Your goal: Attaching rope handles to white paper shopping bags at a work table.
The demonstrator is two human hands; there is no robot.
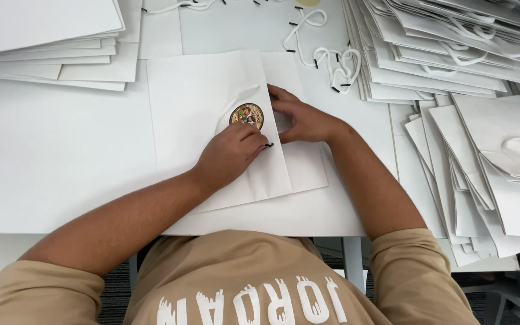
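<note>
White table (49,156): flat white paper bag (206,120), round sticker (247,115); left hand (230,153), right hand (302,117) fingers pressing it.

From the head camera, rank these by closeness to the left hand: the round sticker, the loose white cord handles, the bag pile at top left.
1. Round sticker: on the white paper bag, at the fingertips of the left hand.
2. Loose white cord handles: up and to the right, past the right hand.
3. Bag pile: far top-left corner of the table.
</note>
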